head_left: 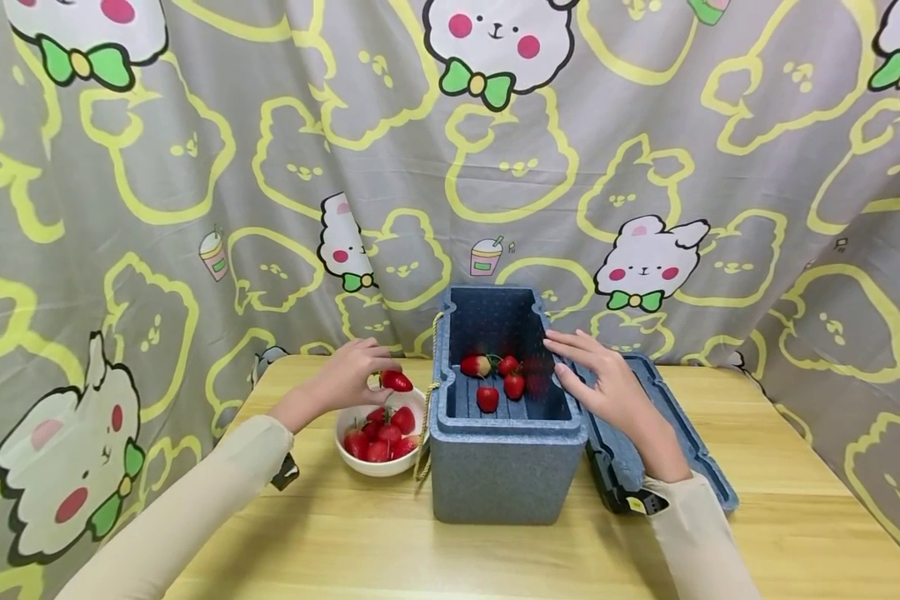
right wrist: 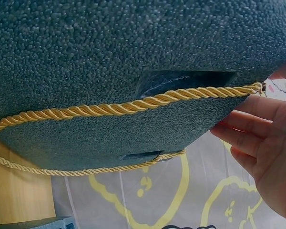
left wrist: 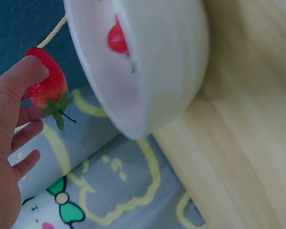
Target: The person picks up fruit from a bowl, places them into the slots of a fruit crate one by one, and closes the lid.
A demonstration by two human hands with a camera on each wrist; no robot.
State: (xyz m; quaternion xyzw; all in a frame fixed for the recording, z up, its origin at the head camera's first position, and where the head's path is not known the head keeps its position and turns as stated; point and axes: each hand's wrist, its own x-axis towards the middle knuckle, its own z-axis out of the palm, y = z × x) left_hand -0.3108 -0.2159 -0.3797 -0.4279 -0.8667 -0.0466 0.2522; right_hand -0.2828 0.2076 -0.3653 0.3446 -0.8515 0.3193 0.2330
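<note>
My left hand [head_left: 348, 375] pinches a red strawberry [head_left: 397, 381] between thumb and fingers, just above the white bowl [head_left: 378, 470]. In the left wrist view the strawberry [left wrist: 50, 81] shows its green leaves and stem pointing away from the thumb. Several strawberries [head_left: 378, 451] lie heaped in the bowl. Right of it stands an open blue-grey foam box [head_left: 506, 479] with several strawberries [head_left: 487, 399] on its floor. My right hand [head_left: 607, 379] touches the box's right rim with fingers extended. In the right wrist view its fingers [right wrist: 250, 129] lie along the box's outer edge.
The box's lid [head_left: 678, 408] lies on the wooden table [head_left: 345, 533] to the right, partly under the right forearm. Golden rope [right wrist: 105, 109] runs along the box's sides. A patterned curtain [head_left: 405, 167] hangs behind the table.
</note>
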